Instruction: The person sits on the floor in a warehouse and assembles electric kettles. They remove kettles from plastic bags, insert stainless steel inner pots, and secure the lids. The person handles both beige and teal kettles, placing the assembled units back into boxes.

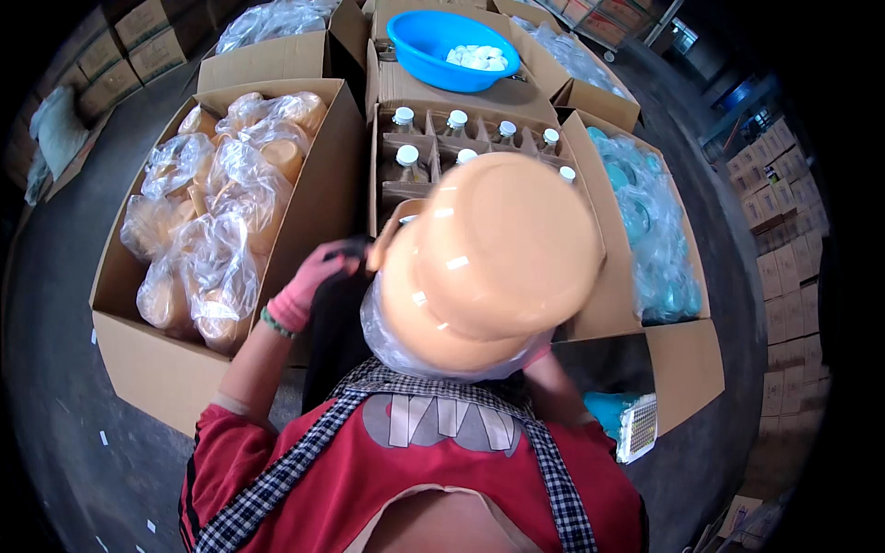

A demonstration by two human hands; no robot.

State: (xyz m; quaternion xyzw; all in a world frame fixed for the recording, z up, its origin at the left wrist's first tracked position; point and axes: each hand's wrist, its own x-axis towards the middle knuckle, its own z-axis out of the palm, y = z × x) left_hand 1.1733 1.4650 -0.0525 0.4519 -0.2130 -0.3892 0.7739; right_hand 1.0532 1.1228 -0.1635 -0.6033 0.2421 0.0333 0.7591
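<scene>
Unbagging or bagging, it seems: the peach jug looms over the near edge of the bottle carton, left hand at its handle, grip unclear; right hand mostly hidden, can't tell. Steady support is called for.

bold white lettering stands on a grey patch of the red shirt, nearer the body than the left fingers, partly covered by the checked apron. far left of those fingers, stacked cartons bear reddish print; far right, piled boxes bear marks; both unreadably small.
</scene>
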